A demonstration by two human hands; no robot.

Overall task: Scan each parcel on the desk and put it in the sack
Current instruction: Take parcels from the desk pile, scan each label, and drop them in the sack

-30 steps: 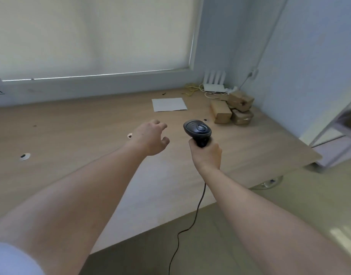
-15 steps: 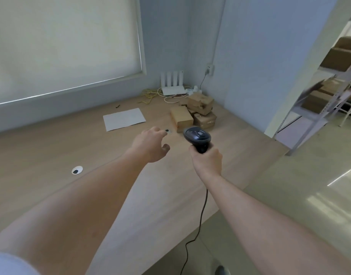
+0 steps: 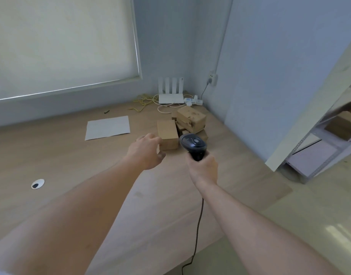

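Observation:
Several brown cardboard parcels lie stacked near the desk's far right corner; the nearest parcel [image 3: 167,133] lies flat in front of the taller pile [image 3: 192,119]. My left hand [image 3: 147,153] reaches out with loosely spread fingers just short of the nearest parcel's left side, holding nothing. My right hand [image 3: 202,170] grips the handle of a black corded barcode scanner [image 3: 193,145], whose head sits just right of that parcel. No sack is in view.
A wooden desk [image 3: 71,161] runs along the window wall. A white sheet of paper [image 3: 108,127] lies on it, a white router [image 3: 171,95] with cables sits in the corner, and a cable grommet [image 3: 37,183] is at left. Metal shelving [image 3: 319,147] stands right.
My view has swung right and moved closer to the parcels. Both hands have advanced toward the pile; the left hand is now beside the nearest parcel.

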